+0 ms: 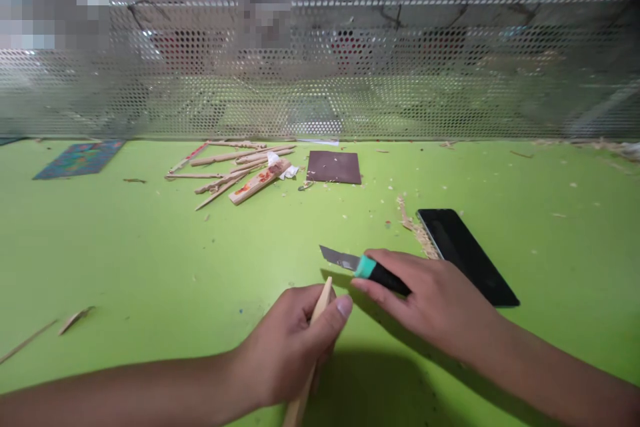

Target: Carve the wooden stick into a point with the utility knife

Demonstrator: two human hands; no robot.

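Observation:
A pale wooden stick (321,299) with a narrowed tip points up and away from me, its lower end running past the bottom edge of the picture. My left hand (300,340) is closed around its middle, thumb along the right side. My right hand (420,290) grips a utility knife (365,267) with a black and turquoise handle. The knife's blade (339,257) is out and points left, just above the stick's tip and apart from it. Part of the handle is hidden by my right fingers.
A black smartphone (467,253) lies right of my right hand, wood shavings (423,237) along its left edge. Farther back are carved sticks (235,159), a stained wood piece (257,183), a brown square sheet (333,167) and a patterned sheet (80,159). A perforated metal screen (320,100) borders the green table.

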